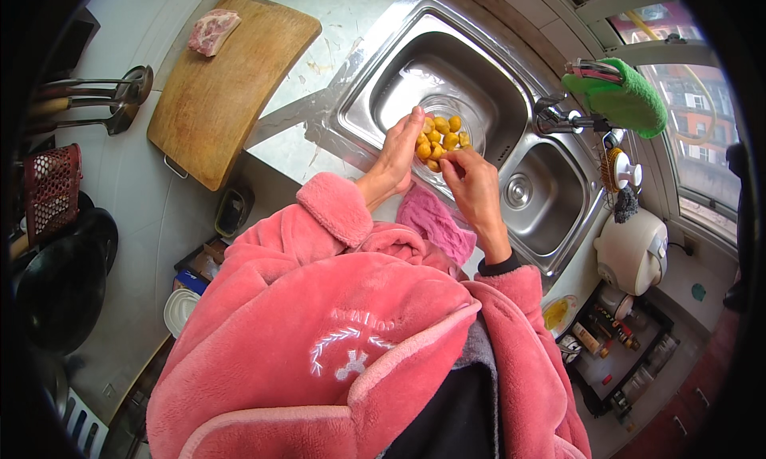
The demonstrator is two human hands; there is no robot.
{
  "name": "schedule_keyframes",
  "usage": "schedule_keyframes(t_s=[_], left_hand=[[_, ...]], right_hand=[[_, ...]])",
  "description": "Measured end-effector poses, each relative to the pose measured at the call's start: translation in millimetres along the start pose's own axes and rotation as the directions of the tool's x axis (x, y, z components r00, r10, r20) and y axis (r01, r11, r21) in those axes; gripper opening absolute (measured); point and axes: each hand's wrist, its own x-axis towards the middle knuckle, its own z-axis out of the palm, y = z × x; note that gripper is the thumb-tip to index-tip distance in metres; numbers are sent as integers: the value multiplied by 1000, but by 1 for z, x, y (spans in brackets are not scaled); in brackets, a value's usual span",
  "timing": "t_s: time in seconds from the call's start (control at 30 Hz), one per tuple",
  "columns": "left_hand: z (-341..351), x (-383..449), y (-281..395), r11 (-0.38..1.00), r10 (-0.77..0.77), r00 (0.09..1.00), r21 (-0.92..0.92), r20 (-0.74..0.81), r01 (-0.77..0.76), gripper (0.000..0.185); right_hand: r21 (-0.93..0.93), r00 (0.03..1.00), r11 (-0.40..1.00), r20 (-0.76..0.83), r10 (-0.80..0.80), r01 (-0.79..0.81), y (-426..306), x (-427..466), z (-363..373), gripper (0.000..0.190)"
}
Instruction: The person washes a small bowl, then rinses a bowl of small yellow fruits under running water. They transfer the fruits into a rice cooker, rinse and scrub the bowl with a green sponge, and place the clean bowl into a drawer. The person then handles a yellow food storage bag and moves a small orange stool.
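My left hand (396,153) cups the near left side of a clear bowl (477,113), with the thumb up along its rim. Several yellow, rounded pieces that look like peeled chestnuts (441,125) lie in the bowl. It is over the larger basin of a stainless steel sink (413,58); whether it rests on the bottom cannot be told. At the bowl's near right side is my right hand (476,183), thumb and fingertips drawn together against the lowest pieces. Those fingers hide whether a piece is pinched between them.
A pink cloth (434,222) hangs at the sink's front edge. Left stands a wooden cutting board (239,76) with raw meat (213,32). Right are a smaller basin (544,198), a faucet (574,122), a green cloth (643,97) and a white rice cooker (631,249).
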Motion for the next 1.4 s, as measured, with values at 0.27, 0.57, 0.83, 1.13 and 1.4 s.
schedule_keyframes(t_s=[0.27, 0.57, 0.83, 1.13, 1.4], left_hand=[[-2, 1, 1, 1000, 0, 1000, 2, 25, 0, 46], [-3, 3, 0, 1000, 21, 999, 11, 27, -21, 46], [-3, 1, -1, 1000, 16, 999, 26, 28, -17, 46], [-4, -1, -4, 1000, -11, 1000, 17, 20, 10, 45], [-5, 0, -4, 999, -3, 999, 32, 48, 2, 49]], right_hand=[[7, 1000, 1000, 17, 18, -18, -1, 0, -2, 11], [-88, 993, 990, 33, -112, 115, -1, -1, -6, 10], [-131, 996, 988, 60, -73, 80, -5, -1, -8, 10], [-230, 991, 966, 88, -102, 120, -1, 0, -1, 11], [-257, 987, 953, 40, -158, 163, 4, -2, 1, 12]])
